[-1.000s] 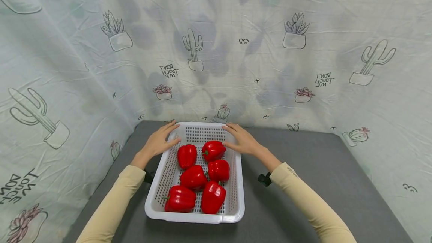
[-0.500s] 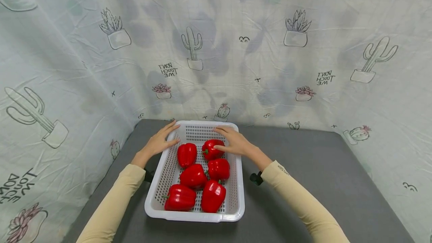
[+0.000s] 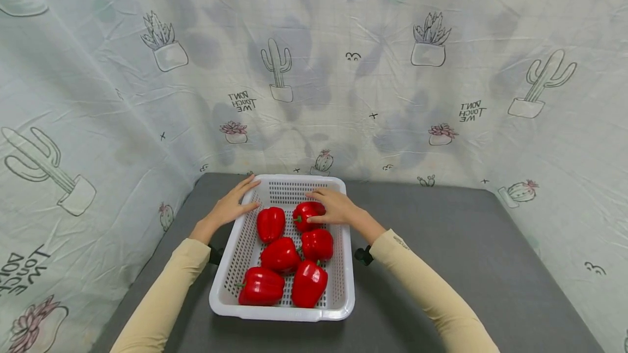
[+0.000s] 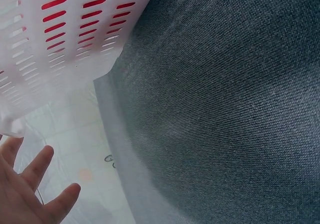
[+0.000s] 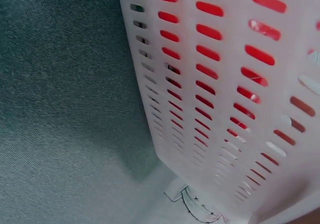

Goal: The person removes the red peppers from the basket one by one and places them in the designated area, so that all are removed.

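In the head view, a white perforated plastic basket point(image 3: 281, 313) holds several glossy red bell peppers point(image 3: 261, 286). My left hand point(image 3: 229, 205) is at its far left rim, fingers spread and thumb over the edge. The left wrist view catches several fingers point(image 4: 37, 166) of that hand, extended near the rim. Reaching over the right rim, my right hand point(image 3: 337, 207) has its fingers and thumb on either side of the far right bell pepper point(image 3: 303, 214). Whether they touch it is unclear. The right wrist view mostly has the basket's slotted side wall point(image 5: 190, 83), with the peppers red behind it.
The basket stands on a dark grey table point(image 3: 432, 244), which extends to its right. A pale curtain point(image 3: 314, 70) printed with cacti hangs behind and along both sides. Black wrist cameras point(image 3: 363, 255) sit under the sleeves.
My right hand has moved left, from the basket's right rim inward to the far right bell pepper. The left hand and the peppers stay where they were; the head view has shifted slightly.
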Motion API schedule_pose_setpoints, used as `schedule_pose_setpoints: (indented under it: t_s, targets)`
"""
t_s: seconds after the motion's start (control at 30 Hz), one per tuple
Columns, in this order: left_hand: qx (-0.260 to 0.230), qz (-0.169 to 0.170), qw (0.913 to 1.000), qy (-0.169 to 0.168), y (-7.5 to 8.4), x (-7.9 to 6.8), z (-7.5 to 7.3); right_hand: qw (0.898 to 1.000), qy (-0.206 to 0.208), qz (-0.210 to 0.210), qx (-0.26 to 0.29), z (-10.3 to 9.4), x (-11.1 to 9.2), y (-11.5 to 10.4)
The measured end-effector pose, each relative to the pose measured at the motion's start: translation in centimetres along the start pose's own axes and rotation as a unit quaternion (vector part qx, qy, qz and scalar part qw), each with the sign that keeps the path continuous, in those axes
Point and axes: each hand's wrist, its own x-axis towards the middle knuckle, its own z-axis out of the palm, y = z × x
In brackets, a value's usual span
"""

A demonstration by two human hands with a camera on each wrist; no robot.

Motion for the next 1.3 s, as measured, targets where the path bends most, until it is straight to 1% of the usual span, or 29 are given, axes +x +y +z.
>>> schedule_pose_setpoints:
  t_s: [0.27,0.4,0.6,0.73,0.9,1.1,1.3]
  targets:
    - [-0.013,0.011,0.9998,-0.002,-0.1,-0.1,0.1,0.999,-0.038,0.016,-0.029,0.2,0.5,-0.4]
    - [-0.021,0.008,0.9997,-0.002,-0.4,-0.2,0.3,0.998,-0.048,0.021,-0.033,0.4,0.5,-0.7]
    - [-0.026,0.007,0.9996,-0.004,-0.5,-0.4,0.3,0.998,-0.047,0.03,-0.024,0.5,0.3,-0.9]
    - [-0.024,0.005,0.9997,-0.007,-0.3,-0.5,0.1,0.999,-0.041,0.025,-0.017,0.3,0.2,-1.0]
    - [-0.023,0.006,0.9997,-0.008,-0.1,-0.3,-0.1,0.999,-0.029,0.021,0.002,-0.5,0.0,-1.0]
    - [-0.02,0.003,0.9997,-0.011,-0.2,-0.1,-0.1,0.999,-0.019,0.028,0.014,-1.5,0.0,-1.2]
    - [-0.024,0.003,0.9996,-0.011,-0.3,-0.1,0.0,0.999,0.001,0.034,0.026,-2.3,-0.3,-1.2]
